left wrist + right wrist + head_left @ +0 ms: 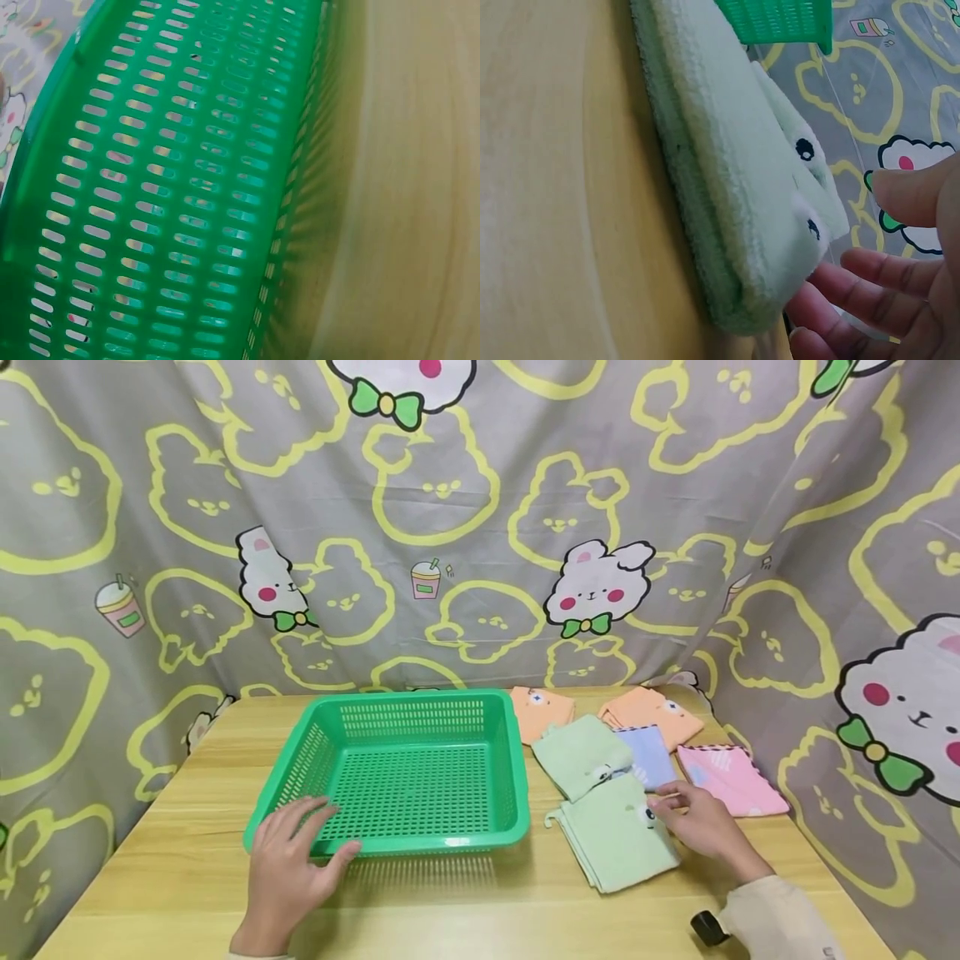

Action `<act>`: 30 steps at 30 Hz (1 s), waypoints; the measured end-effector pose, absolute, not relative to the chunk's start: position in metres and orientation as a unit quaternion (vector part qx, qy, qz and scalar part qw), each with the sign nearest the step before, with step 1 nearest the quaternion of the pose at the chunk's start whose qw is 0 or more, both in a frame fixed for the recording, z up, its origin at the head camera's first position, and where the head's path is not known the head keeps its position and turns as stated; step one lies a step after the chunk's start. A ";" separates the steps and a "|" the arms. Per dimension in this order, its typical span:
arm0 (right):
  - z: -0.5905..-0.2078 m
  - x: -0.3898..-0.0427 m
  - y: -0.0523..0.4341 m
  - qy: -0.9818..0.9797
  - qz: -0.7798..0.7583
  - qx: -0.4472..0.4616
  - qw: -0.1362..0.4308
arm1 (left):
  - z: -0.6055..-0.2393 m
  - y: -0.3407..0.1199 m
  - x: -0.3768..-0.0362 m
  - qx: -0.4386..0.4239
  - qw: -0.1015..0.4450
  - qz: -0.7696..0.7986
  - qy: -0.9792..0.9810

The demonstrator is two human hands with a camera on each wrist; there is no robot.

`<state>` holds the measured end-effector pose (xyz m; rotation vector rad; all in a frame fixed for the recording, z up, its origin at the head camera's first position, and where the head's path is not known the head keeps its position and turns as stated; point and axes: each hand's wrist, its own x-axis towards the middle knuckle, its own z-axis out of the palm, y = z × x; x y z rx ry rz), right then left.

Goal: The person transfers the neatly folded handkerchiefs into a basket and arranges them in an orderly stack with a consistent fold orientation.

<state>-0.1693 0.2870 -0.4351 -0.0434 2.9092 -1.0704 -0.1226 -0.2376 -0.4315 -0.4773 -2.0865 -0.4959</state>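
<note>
While my left hand [288, 868] lies with fingers spread and relaxed on the near left corner of the basket [420, 847], pressing its rim and holding nothing, my right hand [701, 822] reaches to the green towel [618, 839] just right of the basket. My right fingertips [855, 289] touch that towel's far right edge by the small animal face, thumb above, fingers loosely bent but not yet clamped round the cloth. The towel lies folded flat on the table [187, 860], close beside the basket's right wall without touching it. Behind it, also right of the basket, sit a second green towel [581, 756], a blue one [648, 756], a pink one [731, 781] farthest right, and two orange ones [540, 710] at the back. My left wrist view shows only the basket's slotted wall [172, 195] standing on the wood
</note>
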 end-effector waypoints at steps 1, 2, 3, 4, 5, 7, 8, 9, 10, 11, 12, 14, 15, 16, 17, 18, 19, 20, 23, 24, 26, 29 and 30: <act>-0.436 -0.169 0.286 0.937 -0.348 -0.013 0.023 | -0.432 -0.237 -0.122 -0.191 0.446 -0.197 -0.852; -0.437 -0.169 0.286 0.935 -0.353 -0.011 0.025 | -0.432 -0.236 -0.121 -0.188 0.435 -0.191 -0.859; -0.437 -0.170 0.285 0.934 -0.355 -0.009 0.029 | -0.432 -0.236 -0.120 -0.185 0.430 -0.185 -0.864; -0.438 -0.170 0.285 0.934 -0.355 -0.008 0.032 | -0.432 -0.236 -0.120 -0.185 0.430 -0.179 -0.865; -0.438 -0.170 0.284 0.934 -0.356 -0.007 0.038 | -0.433 -0.236 -0.119 -0.184 0.432 -0.174 -0.865; -0.439 -0.171 0.284 0.936 -0.350 -0.006 0.047 | -0.433 -0.236 -0.118 -0.185 0.438 -0.158 -0.866; -0.439 -0.172 0.283 0.936 -0.347 -0.005 0.053 | -0.434 -0.237 -0.117 -0.185 0.441 -0.150 -0.865; -0.439 -0.173 0.283 0.937 -0.344 -0.005 0.059 | -0.434 -0.237 -0.117 -0.186 0.443 -0.141 -0.866; -0.440 -0.174 0.282 0.937 -0.343 -0.004 0.064 | -0.434 -0.238 -0.116 -0.186 0.443 -0.133 -0.867; -0.440 -0.175 0.282 0.937 -0.341 -0.002 0.068 | -0.434 -0.238 -0.116 -0.185 0.438 -0.127 -0.871; -0.441 -0.177 0.281 0.937 -0.341 -0.004 0.071 | -0.434 -0.239 -0.116 -0.183 0.432 -0.122 -0.874; -0.442 -0.179 0.279 0.936 -0.345 -0.010 0.076 | -0.434 -0.241 -0.116 -0.178 0.423 -0.115 -0.881; -0.442 -0.180 0.278 0.935 -0.346 -0.014 0.075 | -0.434 -0.242 -0.116 -0.175 0.418 -0.113 -0.884; -0.442 -0.181 0.278 0.935 -0.347 -0.018 0.075 | -0.434 -0.242 -0.117 -0.173 0.415 -0.111 -0.886; -0.442 -0.182 0.277 0.935 -0.346 -0.022 0.074 | -0.434 -0.242 -0.117 -0.172 0.413 -0.110 -0.888; -0.443 -0.182 0.277 0.935 -0.346 -0.025 0.072 | -0.435 -0.242 -0.118 -0.170 0.413 -0.107 -0.888; -0.443 -0.182 0.276 0.935 -0.346 -0.025 0.071 | -0.435 -0.242 -0.118 -0.170 0.414 -0.105 -0.888; -0.443 -0.181 0.276 0.936 -0.344 -0.024 0.070 | -0.436 -0.241 -0.119 -0.172 0.415 -0.105 -0.887; -0.444 -0.179 0.277 0.937 -0.342 -0.024 0.070 | -0.437 -0.238 -0.120 -0.172 0.415 -0.103 -0.888; -0.444 -0.179 0.277 0.935 -0.345 -0.023 0.071 | -0.438 -0.238 -0.120 -0.170 0.413 -0.104 -0.889; -0.446 -0.179 0.277 0.934 -0.350 -0.023 0.072 | -0.439 -0.237 -0.120 -0.169 0.415 -0.108 -0.888; -0.447 -0.182 0.277 0.927 -0.367 -0.017 0.079 | -0.439 -0.236 -0.121 -0.170 0.420 -0.111 -0.884; -0.447 -0.183 0.277 0.923 -0.375 -0.015 0.082 | -0.438 -0.236 -0.122 -0.171 0.423 -0.113 -0.883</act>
